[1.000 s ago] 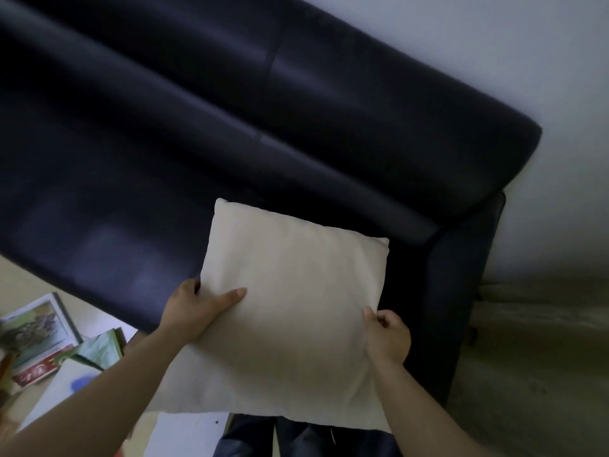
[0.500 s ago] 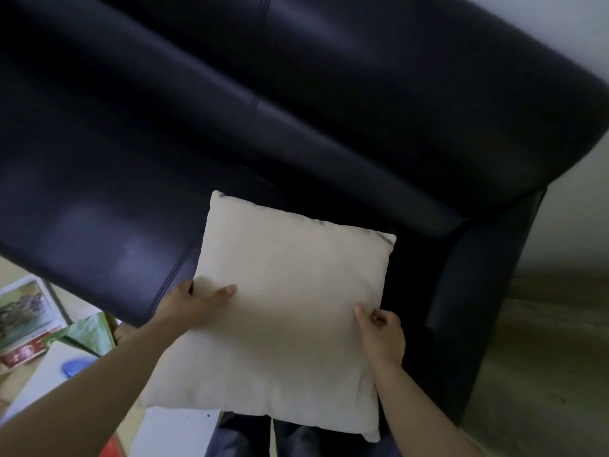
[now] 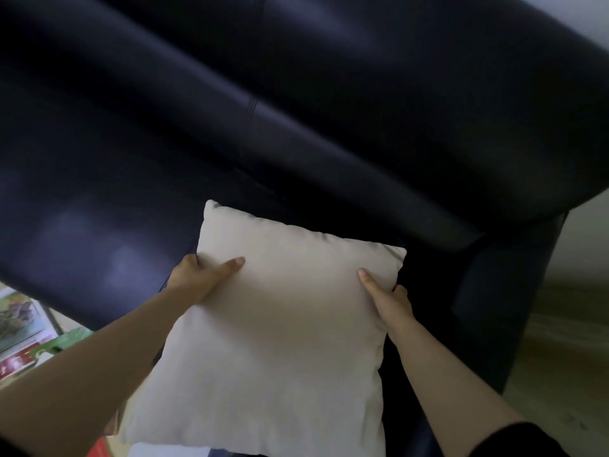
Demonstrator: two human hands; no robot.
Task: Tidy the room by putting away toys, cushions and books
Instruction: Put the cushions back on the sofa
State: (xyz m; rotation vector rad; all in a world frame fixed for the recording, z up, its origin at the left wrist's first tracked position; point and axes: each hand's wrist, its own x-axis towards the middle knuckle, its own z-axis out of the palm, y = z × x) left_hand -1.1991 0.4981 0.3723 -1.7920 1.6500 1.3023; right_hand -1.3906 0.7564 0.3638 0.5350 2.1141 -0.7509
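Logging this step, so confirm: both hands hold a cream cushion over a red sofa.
Wrong colour: in the head view the sofa is dark navy, almost black, not red. The left hand and right hand do hold the cream cushion over it.

Square cream cushion [image 3: 280, 341] held flat-faced, gripped at both side edges.

Cushion [image 3: 280, 324]: matt cream woven cloth. Sofa [image 3: 296, 127]: smooth dark leather-like, soft sheen.
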